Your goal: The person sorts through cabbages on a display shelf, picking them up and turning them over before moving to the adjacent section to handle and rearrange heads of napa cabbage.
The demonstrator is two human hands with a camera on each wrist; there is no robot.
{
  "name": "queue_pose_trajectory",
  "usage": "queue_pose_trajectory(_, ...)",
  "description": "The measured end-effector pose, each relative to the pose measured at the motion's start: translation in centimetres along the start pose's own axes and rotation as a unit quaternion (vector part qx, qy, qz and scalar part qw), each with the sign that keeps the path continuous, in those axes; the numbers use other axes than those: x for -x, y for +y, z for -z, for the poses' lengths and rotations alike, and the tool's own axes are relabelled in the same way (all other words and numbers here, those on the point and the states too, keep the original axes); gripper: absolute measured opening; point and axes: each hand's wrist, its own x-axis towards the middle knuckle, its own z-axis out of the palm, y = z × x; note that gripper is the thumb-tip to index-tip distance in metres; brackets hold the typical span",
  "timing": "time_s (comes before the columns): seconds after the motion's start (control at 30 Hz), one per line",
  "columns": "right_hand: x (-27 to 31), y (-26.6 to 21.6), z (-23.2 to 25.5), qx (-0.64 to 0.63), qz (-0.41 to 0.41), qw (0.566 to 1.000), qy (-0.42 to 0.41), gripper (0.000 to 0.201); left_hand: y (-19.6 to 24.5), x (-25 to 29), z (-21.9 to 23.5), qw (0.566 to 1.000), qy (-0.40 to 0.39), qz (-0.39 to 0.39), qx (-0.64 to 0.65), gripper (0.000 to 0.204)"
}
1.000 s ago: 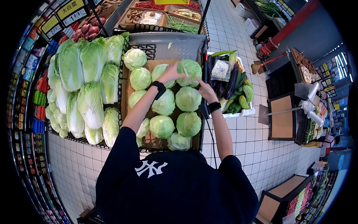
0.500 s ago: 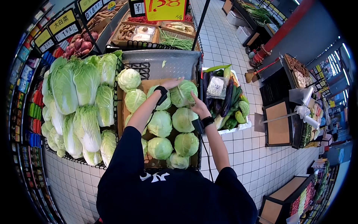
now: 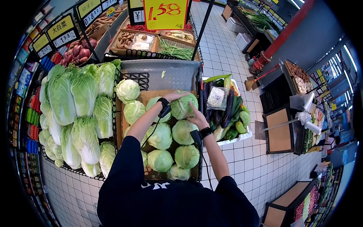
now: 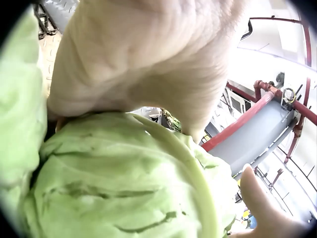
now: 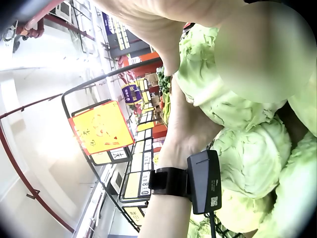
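Note:
Both hands grip one green cabbage (image 3: 184, 106) at the far right of the cabbage bin. My left hand (image 3: 175, 96) curves over its far side, fingertips hidden behind it. My right hand (image 3: 198, 118) holds the near right side, thumb along the leaves. In the left wrist view the palm arches over the cabbage (image 4: 129, 178), whose outer leaves have dark creases. The right wrist view has the left forearm and its black wristband (image 5: 171, 181) beyond the cabbage (image 5: 208, 94). Several more cabbages (image 3: 160, 136) lie in rows around it on cardboard.
Chinese cabbages (image 3: 85, 94) are heaped left of the bin (image 3: 162, 73). On the right stands a white box (image 3: 242, 136) of eggplants and other vegetables. A price sign (image 3: 166, 15) hangs beyond, above trays of beans (image 3: 176, 51). A cable (image 3: 206, 166) trails from the right wrist.
The left hand has gone from above the cabbage to its far side, and the right hand has closed in on its near right side. The head view has tilted up, showing more price signs.

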Motion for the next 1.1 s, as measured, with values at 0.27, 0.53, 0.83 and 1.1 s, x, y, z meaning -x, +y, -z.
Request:
queue_pose_trajectory(0.27, 2.9, 0.5, -1.5, 0.028, 0.115, 0.993, -0.024, 0.078, -2.2, -1.6, 0.1, 0.995, 0.027, -0.057, 0.076, 0.063)
queue_pose_trajectory(0.53, 1.7, 0.3, -1.7, -0.012, 0.106, 0.994, -0.036, 0.068, -2.2, -0.7, 0.6, 0.985, 0.149, -0.084, -0.016, 0.082)
queue_pose_trajectory(0.83, -0.9, 0.6, -1.9, -0.094, 0.126, 0.985, -0.076, 0.056, -0.3, -1.2, 0.5, 0.964, 0.185, -0.189, -0.035, 0.087)
queue_pose_trajectory(1.1, -3.2, 0.5, 0.3, -0.066, 0.071, 0.991, -0.092, 0.054, -2.8, -3.2, 1.4, 0.951, 0.216, -0.206, -0.085, 0.091)
